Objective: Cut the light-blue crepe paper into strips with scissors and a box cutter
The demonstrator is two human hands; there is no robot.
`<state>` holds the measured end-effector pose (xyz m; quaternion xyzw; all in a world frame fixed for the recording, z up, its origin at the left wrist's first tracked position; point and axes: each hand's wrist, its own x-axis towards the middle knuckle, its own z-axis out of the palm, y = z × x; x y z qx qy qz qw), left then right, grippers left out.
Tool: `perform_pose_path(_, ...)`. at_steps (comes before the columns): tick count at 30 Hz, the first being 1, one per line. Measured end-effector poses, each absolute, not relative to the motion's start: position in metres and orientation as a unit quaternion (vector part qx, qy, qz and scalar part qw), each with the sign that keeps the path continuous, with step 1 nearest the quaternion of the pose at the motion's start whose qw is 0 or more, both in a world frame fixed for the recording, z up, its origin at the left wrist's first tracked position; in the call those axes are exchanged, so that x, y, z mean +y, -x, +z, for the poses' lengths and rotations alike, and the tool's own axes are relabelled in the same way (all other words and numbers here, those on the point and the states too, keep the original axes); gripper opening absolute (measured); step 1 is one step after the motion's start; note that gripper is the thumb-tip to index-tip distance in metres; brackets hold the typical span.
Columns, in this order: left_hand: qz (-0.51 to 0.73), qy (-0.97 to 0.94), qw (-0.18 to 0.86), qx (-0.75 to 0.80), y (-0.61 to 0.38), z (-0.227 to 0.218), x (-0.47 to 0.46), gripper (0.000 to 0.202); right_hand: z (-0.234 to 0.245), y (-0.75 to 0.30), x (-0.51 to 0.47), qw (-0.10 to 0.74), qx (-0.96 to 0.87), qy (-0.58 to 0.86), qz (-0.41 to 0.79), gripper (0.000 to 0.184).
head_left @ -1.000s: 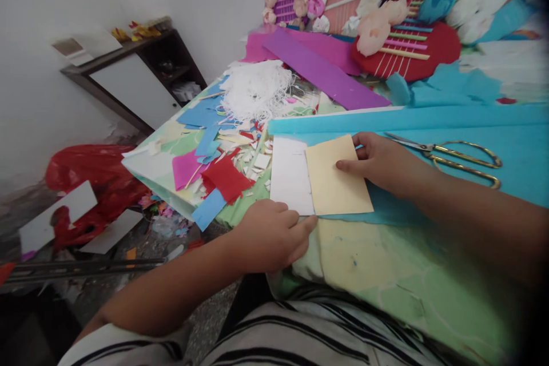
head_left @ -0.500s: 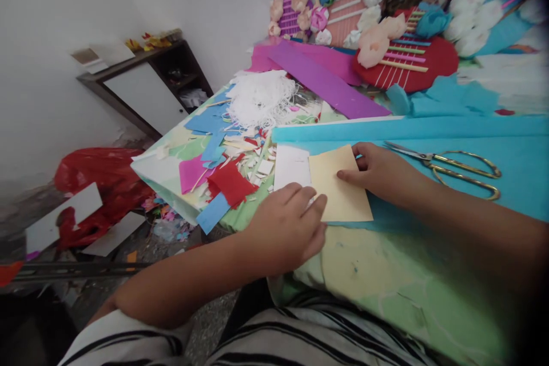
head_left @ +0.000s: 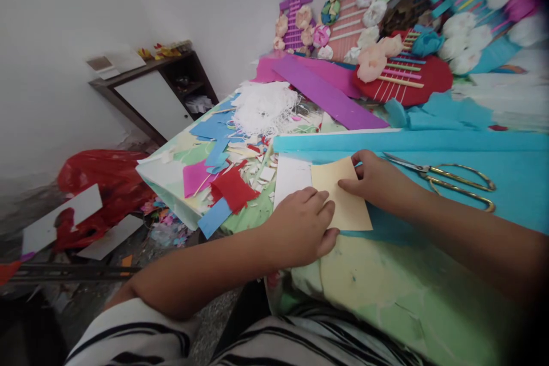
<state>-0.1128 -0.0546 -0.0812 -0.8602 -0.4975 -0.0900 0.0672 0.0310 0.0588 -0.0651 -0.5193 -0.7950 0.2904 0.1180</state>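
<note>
While the right hand (head_left: 377,180) pinches a cream card (head_left: 354,206) near its upper right corner, thumb on the top face and fingers at the edge, the left hand (head_left: 302,229) lies palm down across the card's lower left part. The left fingers are close together and slightly bent; whether they grip the card or merely rest on it cannot be told, since their undersides are hidden. The card sits between the two hands, above a turquoise sheet (head_left: 514,183), and along its left side is a white sheet (head_left: 294,174), partly covered by the left hand.

Just beyond the right hand, scissors (head_left: 424,169) with gold-coloured handles lie on the turquoise sheet, their tips pointing toward the cream card. Left of the white sheet are small pale offcuts, a red scrap (head_left: 235,186), a pink scrap (head_left: 197,177) and a light blue strip (head_left: 214,218) that reaches past the edge of the patterned tablecloth (head_left: 386,291).

Farther back, a tangle of white string (head_left: 266,106) lies beside a long purple strip (head_left: 330,94). Behind that strip rests a red guitar-shaped piece (head_left: 429,80) trimmed with paper flowers. A cabinet (head_left: 150,97) stands by the wall, and a red plastic bag (head_left: 98,177) lies below it.
</note>
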Motion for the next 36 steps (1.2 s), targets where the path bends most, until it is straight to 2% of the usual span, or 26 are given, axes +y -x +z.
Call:
perform_pose_path(6, -0.104, 0.852, 0.068, -0.509, 0.113, -0.083, -0.057, 0.043, -0.072, -0.035, 0.063, 0.144, -0.777, 0.505, 0.348, 0.027)
perform_pose_path(15, -0.091, 0.855, 0.056, -0.508, 0.114, -0.081, -0.057, 0.04, -0.075, -0.034, 0.064, 0.137, -0.796, 0.498, 0.316, 0.026)
perform_pose_path(18, -0.091, 0.855, 0.053, -0.508, 0.114, -0.08, -0.056, 0.037, -0.069, -0.034, 0.064, 0.112, -0.813, 0.515, 0.247, 0.032)
perform_pose_path(20, -0.093, 0.854, 0.054, -0.509, 0.114, -0.08, -0.056, 0.036, -0.065, -0.036, 0.062, 0.128, -0.845, 0.499, 0.143, 0.041)
perform_pose_path(24, -0.101, 0.856, 0.057, -0.504, 0.114, -0.08, -0.056, 0.035, -0.063, -0.043, 0.053, 0.178, -0.939, 0.289, -0.054, 0.054)
perform_pose_path(27, -0.107, 0.856, 0.061, -0.503, 0.114, -0.08, -0.057, 0.034, -0.075, -0.047, 0.046, 0.136, -0.97, 0.188, -0.076, 0.052)
perform_pose_path(31, -0.101, 0.853, 0.05, -0.509, 0.115, -0.081, -0.057, 0.033, -0.093, -0.051, 0.044, 0.095, -0.971, 0.206, -0.07, 0.058)
perform_pose_path(36, -0.102, 0.849, 0.035, -0.518, 0.115, -0.08, -0.057, 0.037, -0.095, -0.05, 0.042, 0.102, -0.968, 0.215, -0.081, 0.061)
